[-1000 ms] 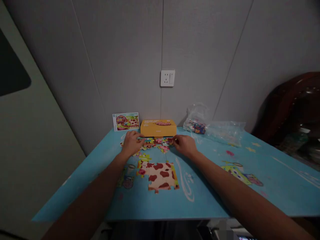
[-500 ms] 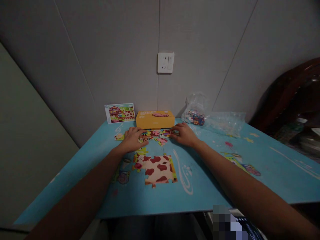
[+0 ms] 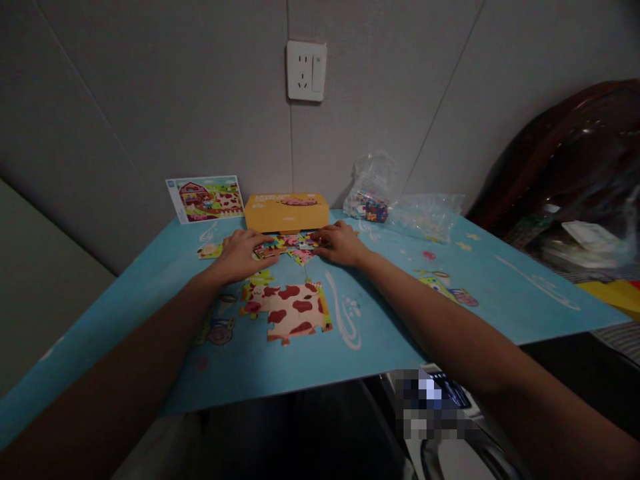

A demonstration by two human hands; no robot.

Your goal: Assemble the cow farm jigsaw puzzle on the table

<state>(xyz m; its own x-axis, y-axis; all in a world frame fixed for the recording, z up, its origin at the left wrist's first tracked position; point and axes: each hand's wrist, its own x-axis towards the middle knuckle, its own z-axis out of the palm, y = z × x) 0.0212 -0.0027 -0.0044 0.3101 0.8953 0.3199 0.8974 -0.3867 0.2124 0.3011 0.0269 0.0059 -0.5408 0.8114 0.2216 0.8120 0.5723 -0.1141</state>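
Note:
Loose jigsaw puzzle pieces (image 3: 295, 241) lie in a colourful heap against the front of a yellow box (image 3: 287, 213). At the heap's left side my left hand (image 3: 241, 255) rests with thumb and fingers apart, some pieces lying between them. My right hand (image 3: 341, 244) is at the heap's right side, fingertips touching pieces and thumb apart from the fingers. Nearer to me lies a joined puzzle section (image 3: 299, 310) showing a brown-spotted cow. A separate yellowish puzzle piece (image 3: 209, 251) sits left of my left hand. Whether either hand grips a single piece is hard to see.
A farm picture card (image 3: 206, 199) leans on the wall at the back left. Clear plastic bags (image 3: 425, 215), one with colourful contents, stand at the back right. The blue printed table (image 3: 240, 383) ends just before my lap. A dark red chair (image 3: 565, 143) stands at right.
The camera view has shifted, so everything sits higher and further left. Both hands stay at the heap of pieces, with only small finger movement. The cow section lies as before.

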